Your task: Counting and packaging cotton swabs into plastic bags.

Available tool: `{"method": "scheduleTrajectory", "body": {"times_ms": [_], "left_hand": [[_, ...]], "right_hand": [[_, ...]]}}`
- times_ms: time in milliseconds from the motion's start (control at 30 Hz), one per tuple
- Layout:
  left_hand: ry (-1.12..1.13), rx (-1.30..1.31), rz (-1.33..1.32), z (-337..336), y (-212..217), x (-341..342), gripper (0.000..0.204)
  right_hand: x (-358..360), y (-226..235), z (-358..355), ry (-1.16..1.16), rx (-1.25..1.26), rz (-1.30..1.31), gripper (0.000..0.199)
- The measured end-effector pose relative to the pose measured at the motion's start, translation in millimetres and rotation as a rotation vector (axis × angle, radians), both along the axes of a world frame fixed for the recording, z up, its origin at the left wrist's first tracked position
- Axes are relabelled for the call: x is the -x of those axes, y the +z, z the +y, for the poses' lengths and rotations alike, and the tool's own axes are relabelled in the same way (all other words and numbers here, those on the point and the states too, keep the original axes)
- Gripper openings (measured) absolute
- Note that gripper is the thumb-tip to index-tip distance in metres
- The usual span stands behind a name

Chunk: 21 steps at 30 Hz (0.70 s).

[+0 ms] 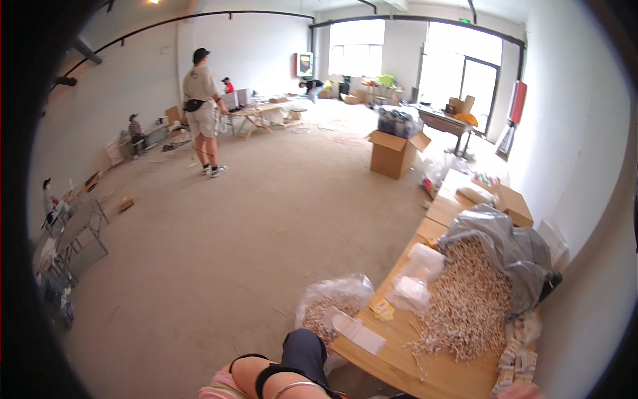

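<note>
My left forearm (292, 384), with black bands and a thin bracelet, crosses the lower edge; the hand itself is out of the picture. A bit of pink cloth (520, 391) shows at the bottom right, and my right hand cannot be seen. Closest to the forearm is a clear plastic bag (352, 287) on the floor, holding many short sticks. Beside it, on the wooden table (379, 362), lies a big heap of what look like cotton swabs (468, 302), spilling from a grey plastic sack (531, 263). A flat clear bag (362, 332) rests on the table's near corner.
Clear plastic packaging (419, 272) and small yellow cards (382, 309) lie left of the heap. Small packets (517, 359) line the right edge. Beyond stands an open cardboard box (392, 156) with dark bags. A person (203, 106) stands across the room; others work along the left wall.
</note>
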<state>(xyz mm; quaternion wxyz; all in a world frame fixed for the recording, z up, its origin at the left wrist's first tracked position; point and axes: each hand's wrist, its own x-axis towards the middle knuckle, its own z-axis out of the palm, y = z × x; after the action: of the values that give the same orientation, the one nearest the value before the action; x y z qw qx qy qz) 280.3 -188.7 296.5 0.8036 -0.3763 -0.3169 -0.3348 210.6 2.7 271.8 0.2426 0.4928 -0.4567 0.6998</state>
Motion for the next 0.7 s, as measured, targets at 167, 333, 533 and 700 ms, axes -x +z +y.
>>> {"method": "scheduleTrajectory", "body": {"times_ms": [167, 333, 533, 700], "left_hand": [[-0.276, 0.146, -0.445, -17, -71, 94, 0.047], [-0.355, 0.523, -1.640, -14, -218, 144, 0.038], [-0.046, 1.174, -1.629, 10, -357, 160, 0.028], [0.034, 0.953, -1.826, -1, -386, 174, 0.046]], "right_hand": [[77, -83, 33, -0.113, -0.398, -0.455, 0.023], [97, -133, 38, -0.161, -0.650, -0.807, 0.035], [128, -216, 63, -0.350, -0.687, -0.901, 0.019], [159, -338, 108, -0.935, -0.856, -0.752, 0.042]]}}
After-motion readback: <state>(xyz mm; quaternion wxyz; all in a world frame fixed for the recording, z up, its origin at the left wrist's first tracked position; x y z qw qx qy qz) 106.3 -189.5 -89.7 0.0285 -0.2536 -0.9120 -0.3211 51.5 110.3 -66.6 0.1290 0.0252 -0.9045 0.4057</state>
